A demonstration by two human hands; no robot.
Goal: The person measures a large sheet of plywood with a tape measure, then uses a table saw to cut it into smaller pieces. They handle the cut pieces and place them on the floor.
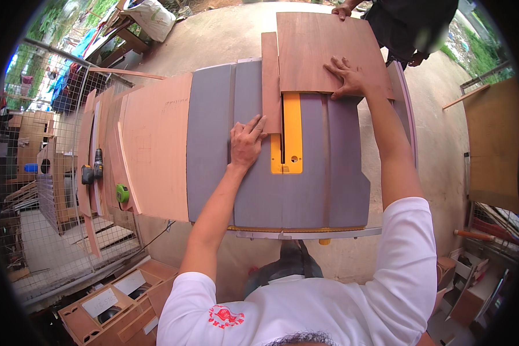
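Observation:
A table saw with a grey top point(210, 144) and a yellow insert point(292, 138) lies before me. My left hand point(247, 138) rests on the lower end of a narrow wooden strip point(270, 81) left of the slot, its fingers extended and slightly bent. My right hand point(348, 79) lies open with fingers spread on the near part of a wide brown board point(323, 43), right of that strip. A gap separates strip and board at their far end. The board hides part of the insert and saw top.
A co-worker's hand point(341, 11) touches the board's far edge. At left, a light panel point(158, 144) carries a drill point(98, 163), a green tape measure point(122, 193) and loose strips. A wire mesh fence point(40, 242) stands beyond. Cabinets point(115, 300) sit lower left; panels point(493, 138) lean at right.

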